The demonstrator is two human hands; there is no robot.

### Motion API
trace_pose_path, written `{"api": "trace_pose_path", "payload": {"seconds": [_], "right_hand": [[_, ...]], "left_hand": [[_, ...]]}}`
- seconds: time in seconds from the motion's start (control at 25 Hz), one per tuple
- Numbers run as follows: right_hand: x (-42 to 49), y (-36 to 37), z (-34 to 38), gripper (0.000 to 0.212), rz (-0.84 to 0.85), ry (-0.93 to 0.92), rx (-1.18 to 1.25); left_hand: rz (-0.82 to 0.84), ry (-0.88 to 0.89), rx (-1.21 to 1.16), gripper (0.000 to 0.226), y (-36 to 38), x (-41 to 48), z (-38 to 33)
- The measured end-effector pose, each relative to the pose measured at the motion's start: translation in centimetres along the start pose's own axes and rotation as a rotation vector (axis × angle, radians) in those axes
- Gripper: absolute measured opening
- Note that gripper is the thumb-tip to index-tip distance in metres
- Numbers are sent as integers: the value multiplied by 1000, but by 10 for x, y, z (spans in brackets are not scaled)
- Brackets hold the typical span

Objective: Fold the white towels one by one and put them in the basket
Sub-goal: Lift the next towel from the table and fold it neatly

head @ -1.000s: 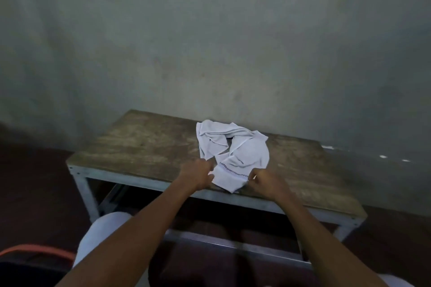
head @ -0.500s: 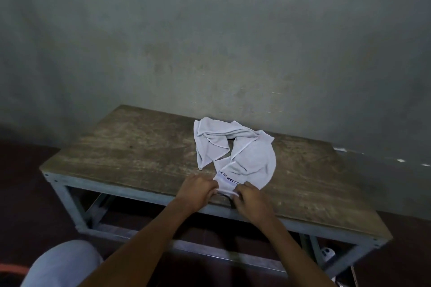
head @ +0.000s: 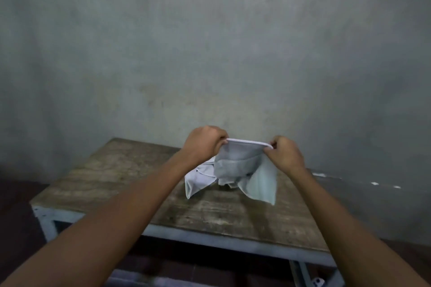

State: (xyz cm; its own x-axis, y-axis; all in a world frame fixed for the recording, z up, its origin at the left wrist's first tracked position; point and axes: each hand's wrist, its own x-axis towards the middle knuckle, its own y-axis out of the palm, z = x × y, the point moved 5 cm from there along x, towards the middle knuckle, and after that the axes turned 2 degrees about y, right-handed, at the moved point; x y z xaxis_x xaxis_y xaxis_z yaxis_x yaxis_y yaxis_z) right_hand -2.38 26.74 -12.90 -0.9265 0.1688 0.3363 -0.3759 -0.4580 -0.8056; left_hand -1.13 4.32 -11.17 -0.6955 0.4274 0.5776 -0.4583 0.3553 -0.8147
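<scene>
A white towel [head: 235, 165] hangs lifted above the wooden table [head: 121, 177], its top edge stretched between my two hands. My left hand [head: 205, 142] pinches the left end of that edge and my right hand [head: 283, 152] pinches the right end. The lower part of the towel droops down in crumpled folds, and a white corner [head: 196, 184] rests on the tabletop. I cannot tell whether that lower cloth is the same towel or a second one. No basket shows in the head view.
The table has a worn wooden top on a pale metal frame [head: 210, 239] and stands against a grey concrete wall [head: 210, 53]. The floor around it is dark.
Both hands, which gripped the towel's near corner low at the table's front edge, have risen and moved apart, lifting the towel's edge off the table. The camera has tilted upward.
</scene>
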Motion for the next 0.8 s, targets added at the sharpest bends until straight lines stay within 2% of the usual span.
{"api": "trace_pose_path", "payload": {"seconds": [0.24,0.44,0.52,0.56,0.64,0.72,0.8], "right_hand": [[16,-64,-7,9,55,-31,-168],[19,-106,-11,20,44,-24,-236],[26,-125,-2,34,82,-66,-262],[31,-138,4,37,39,-75,-217],[40,-167,14,28,-95,-70,-19],[48,-191,21,15,-141,-25,271],[53,-214,27,18,-217,-14,460]], "left_hand": [[-108,-60,-41,16,-64,34,9],[-168,-198,-170,11,-90,45,42],[-140,-215,-183,11,-98,51,46],[-118,-218,-190,12,-103,56,46],[-143,-227,-247,13,-118,71,44],[-234,-263,-397,12,-136,90,42],[-342,-308,-545,8,-153,104,41]]}}
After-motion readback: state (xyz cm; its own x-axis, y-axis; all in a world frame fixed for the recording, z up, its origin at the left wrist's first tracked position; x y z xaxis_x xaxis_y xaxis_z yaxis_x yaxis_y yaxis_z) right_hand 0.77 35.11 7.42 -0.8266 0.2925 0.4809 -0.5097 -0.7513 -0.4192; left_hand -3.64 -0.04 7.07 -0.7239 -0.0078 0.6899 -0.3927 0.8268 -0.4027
